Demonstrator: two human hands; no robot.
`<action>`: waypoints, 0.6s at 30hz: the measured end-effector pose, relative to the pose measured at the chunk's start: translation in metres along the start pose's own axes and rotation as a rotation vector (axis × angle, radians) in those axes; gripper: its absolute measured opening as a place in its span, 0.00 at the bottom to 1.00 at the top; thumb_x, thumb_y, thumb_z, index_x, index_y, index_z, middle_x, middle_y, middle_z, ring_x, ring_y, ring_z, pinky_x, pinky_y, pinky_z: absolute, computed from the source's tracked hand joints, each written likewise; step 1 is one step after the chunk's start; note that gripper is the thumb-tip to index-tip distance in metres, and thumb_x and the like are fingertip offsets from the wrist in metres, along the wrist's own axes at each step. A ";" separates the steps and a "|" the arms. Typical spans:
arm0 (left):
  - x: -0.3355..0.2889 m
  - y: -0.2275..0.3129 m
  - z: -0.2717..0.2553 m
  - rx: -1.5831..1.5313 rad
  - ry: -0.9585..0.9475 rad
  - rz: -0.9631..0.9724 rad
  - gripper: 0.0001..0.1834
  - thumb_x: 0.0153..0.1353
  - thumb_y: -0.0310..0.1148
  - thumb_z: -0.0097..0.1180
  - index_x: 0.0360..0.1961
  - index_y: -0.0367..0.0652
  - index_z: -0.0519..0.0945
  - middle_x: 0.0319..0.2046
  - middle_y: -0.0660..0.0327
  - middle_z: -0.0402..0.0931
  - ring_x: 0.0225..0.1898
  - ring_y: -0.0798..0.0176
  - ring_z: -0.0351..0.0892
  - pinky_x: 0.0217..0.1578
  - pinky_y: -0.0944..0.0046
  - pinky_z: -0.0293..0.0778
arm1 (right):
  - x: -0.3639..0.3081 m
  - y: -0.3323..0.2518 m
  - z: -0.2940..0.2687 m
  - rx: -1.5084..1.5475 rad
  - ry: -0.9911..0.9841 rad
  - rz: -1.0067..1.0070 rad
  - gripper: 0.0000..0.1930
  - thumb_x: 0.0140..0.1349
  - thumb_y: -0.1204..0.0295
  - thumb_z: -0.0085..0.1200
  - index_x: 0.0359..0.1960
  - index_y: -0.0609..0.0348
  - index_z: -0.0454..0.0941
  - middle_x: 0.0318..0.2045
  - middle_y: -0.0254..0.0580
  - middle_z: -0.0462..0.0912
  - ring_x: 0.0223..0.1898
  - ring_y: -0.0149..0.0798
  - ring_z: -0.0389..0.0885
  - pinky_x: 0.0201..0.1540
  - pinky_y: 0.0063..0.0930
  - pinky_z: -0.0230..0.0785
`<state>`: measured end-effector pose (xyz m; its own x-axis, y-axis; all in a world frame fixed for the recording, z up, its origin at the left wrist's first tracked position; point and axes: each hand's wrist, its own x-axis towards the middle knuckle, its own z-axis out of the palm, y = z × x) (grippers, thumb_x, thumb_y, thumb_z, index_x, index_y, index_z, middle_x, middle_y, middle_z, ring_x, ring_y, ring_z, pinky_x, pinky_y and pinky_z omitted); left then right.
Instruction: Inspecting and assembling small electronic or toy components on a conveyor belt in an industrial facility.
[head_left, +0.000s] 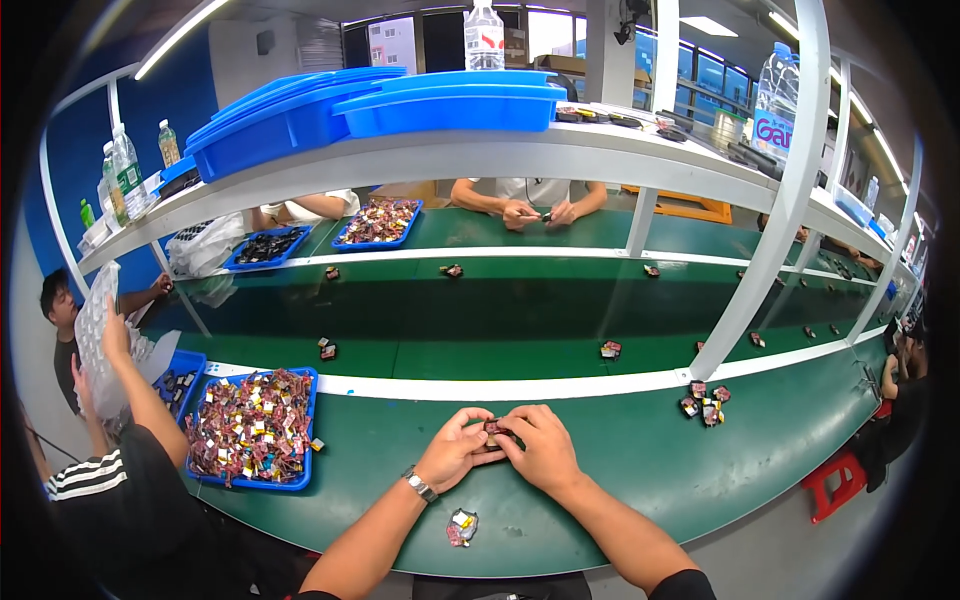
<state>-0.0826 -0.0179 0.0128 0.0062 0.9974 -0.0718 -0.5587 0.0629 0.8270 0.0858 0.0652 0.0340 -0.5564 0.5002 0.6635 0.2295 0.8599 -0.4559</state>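
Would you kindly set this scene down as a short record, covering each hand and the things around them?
Left hand: holds a small dark reddish part; wristwatch on the wrist
Right hand: fingers on the same part
Nearer the person: loose piece on the green bench
Left: blue tray heaped with small parts
Right: cluster of pieces
Across: another person's hands
Above: white shelf bearing blue trays
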 end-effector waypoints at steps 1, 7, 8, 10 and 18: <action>0.000 0.000 0.001 0.002 0.002 -0.003 0.18 0.71 0.25 0.43 0.61 0.41 0.64 0.55 0.55 0.72 0.55 0.59 0.76 0.61 0.48 0.72 | 0.000 0.000 0.002 0.003 0.001 0.003 0.12 0.49 0.75 0.67 0.37 0.56 0.82 0.36 0.37 0.80 0.38 0.43 0.79 0.40 0.34 0.74; 0.000 0.003 0.003 -0.008 0.018 -0.031 0.18 0.71 0.26 0.44 0.61 0.40 0.64 0.56 0.55 0.72 0.56 0.60 0.75 0.63 0.50 0.71 | 0.007 0.000 0.005 -0.086 0.015 -0.055 0.11 0.47 0.75 0.67 0.33 0.56 0.80 0.34 0.38 0.77 0.38 0.44 0.76 0.39 0.35 0.72; 0.001 0.003 0.005 -0.016 0.008 -0.028 0.17 0.71 0.27 0.46 0.60 0.41 0.66 0.55 0.55 0.73 0.56 0.59 0.75 0.62 0.50 0.71 | 0.008 0.002 0.000 -0.039 -0.037 -0.042 0.10 0.47 0.75 0.67 0.32 0.56 0.79 0.33 0.38 0.76 0.37 0.44 0.76 0.39 0.35 0.72; 0.001 0.003 0.007 -0.024 -0.001 -0.027 0.16 0.71 0.27 0.47 0.59 0.41 0.67 0.54 0.55 0.74 0.56 0.59 0.76 0.61 0.49 0.72 | 0.008 0.005 -0.006 0.009 -0.088 -0.026 0.10 0.48 0.75 0.67 0.31 0.56 0.79 0.33 0.38 0.76 0.37 0.44 0.76 0.39 0.35 0.72; 0.000 0.000 0.001 -0.022 0.023 -0.043 0.16 0.71 0.26 0.47 0.58 0.40 0.66 0.54 0.57 0.72 0.57 0.60 0.75 0.62 0.50 0.72 | 0.009 0.002 -0.004 -0.047 -0.080 -0.127 0.09 0.50 0.74 0.65 0.33 0.54 0.80 0.34 0.35 0.78 0.36 0.41 0.78 0.38 0.34 0.74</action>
<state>-0.0815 -0.0177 0.0134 0.0118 0.9927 -0.1199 -0.5763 0.1047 0.8105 0.0847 0.0715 0.0412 -0.6447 0.3794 0.6636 0.1898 0.9204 -0.3418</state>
